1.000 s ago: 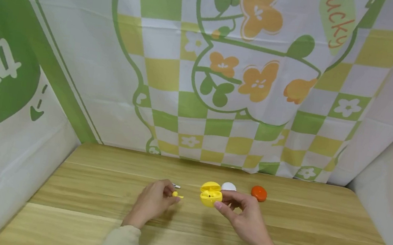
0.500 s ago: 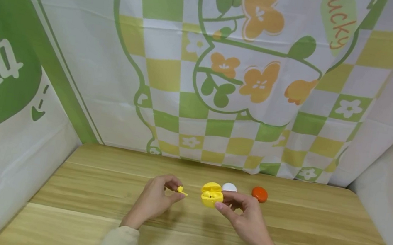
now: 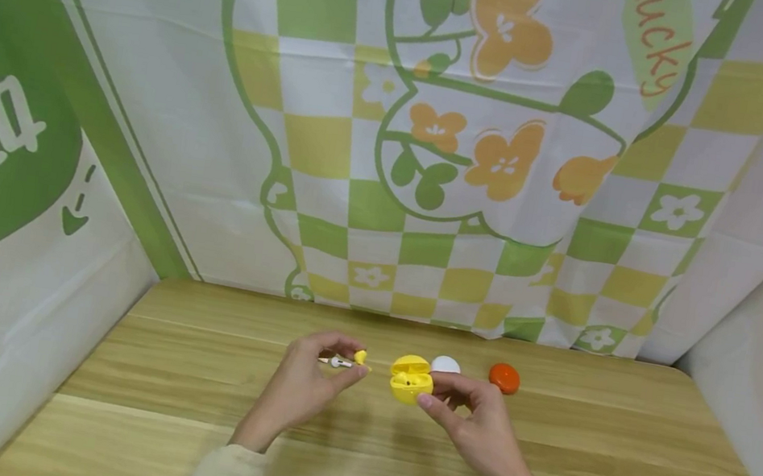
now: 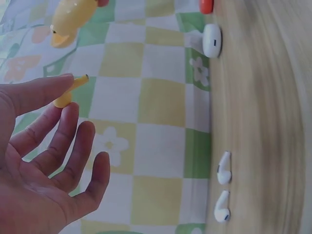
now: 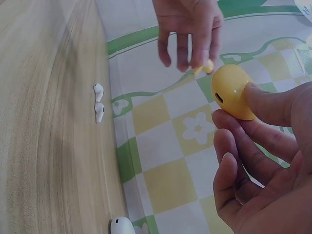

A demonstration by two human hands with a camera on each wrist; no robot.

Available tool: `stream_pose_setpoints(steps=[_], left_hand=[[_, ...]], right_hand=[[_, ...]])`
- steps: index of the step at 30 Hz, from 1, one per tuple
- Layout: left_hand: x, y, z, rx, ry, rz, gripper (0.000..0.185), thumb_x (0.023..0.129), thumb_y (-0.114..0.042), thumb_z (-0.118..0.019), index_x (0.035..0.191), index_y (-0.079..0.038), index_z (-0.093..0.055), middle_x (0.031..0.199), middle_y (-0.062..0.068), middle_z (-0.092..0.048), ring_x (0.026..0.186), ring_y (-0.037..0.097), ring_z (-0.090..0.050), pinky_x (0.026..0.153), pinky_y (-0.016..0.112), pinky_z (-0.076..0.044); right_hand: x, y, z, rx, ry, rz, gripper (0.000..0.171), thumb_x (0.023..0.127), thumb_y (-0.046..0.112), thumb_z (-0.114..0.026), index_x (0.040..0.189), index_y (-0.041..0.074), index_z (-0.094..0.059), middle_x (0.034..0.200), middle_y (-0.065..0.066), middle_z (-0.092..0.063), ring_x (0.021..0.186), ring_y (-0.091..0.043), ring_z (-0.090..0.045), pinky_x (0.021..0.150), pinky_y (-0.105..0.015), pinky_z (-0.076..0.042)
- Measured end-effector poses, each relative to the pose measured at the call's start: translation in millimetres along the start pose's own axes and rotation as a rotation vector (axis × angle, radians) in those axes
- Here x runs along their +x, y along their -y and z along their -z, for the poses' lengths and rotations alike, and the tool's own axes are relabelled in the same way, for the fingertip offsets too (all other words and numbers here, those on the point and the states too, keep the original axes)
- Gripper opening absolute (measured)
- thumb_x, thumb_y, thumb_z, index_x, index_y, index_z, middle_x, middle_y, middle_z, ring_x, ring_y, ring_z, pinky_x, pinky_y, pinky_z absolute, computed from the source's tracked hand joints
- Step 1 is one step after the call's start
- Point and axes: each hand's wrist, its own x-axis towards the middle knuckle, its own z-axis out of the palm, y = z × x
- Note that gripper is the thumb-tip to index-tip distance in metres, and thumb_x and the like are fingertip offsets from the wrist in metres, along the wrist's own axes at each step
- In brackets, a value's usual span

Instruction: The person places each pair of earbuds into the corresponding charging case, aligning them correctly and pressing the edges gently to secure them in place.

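A yellow earbud [image 3: 361, 357] is being pinched at the left hand's [image 3: 302, 385] fingertips, just beside the open yellow case [image 3: 410, 378], which is being gripped by the right hand [image 3: 473, 422]. One earbud seems to be sitting inside it. Two white earbuds [image 4: 222, 187] are lying on the table [image 3: 613, 466] past the left hand, with a white case [image 3: 445, 363] and an orange case [image 3: 503, 376] being left beyond the right.

— What's the yellow earbud [image 3: 360, 358] doing?

— It's small and glossy, pinched at its stem end and held up off the surface, just left of the case.

— And the yellow case [image 3: 410, 378]?

— Rounded, lid hinged open (a dark slot shows on its shell), also held up.
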Motion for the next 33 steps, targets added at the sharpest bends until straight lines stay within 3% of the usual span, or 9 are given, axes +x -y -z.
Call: stream_pose_setpoints(steps=[15, 21, 33], left_hand=[[-8.1, -28.8, 5.8, -0.123, -0.002, -0.089, 0.026, 0.083, -0.013, -0.084, 0.107, -0.019, -0.077, 0.102, -0.011, -0.071, 0.108, 0.014, -0.063, 0.099, 0.051, -0.046], [-9.3, -32.9, 2.6, -0.094, 0.013, -0.16, 0.025, 0.083, -0.012, -0.084, 0.107, -0.017, -0.077, 0.105, -0.01, -0.072, 0.107, 0.013, -0.063, 0.094, 0.044, -0.049], [-11.1, -36.4, -8.2, -0.044, 0.071, -0.248, 0.023, 0.085, -0.01, -0.082, 0.107, -0.012, -0.077, 0.107, -0.009, -0.071, 0.106, 0.013, -0.061, 0.095, 0.044, -0.05]], right_hand=[[0, -1, -3, -0.006, 0.019, 0.031, 0.018, 0.091, 0.014, -0.078, 0.108, 0.01, -0.077, 0.088, 0.006, -0.072, 0.078, -0.013, -0.063, 0.07, -0.028, -0.054], [0, -1, -5, -0.004, 0.022, 0.057, 0.019, 0.09, 0.013, -0.078, 0.109, 0.009, -0.077, 0.089, 0.005, -0.073, 0.079, -0.013, -0.064, 0.07, -0.026, -0.054], [0, -2, -9, 0.017, 0.027, 0.152, 0.021, 0.089, 0.003, -0.077, 0.109, 0.007, -0.077, 0.088, 0.01, -0.072, 0.075, -0.011, -0.065, 0.067, -0.027, -0.054]])
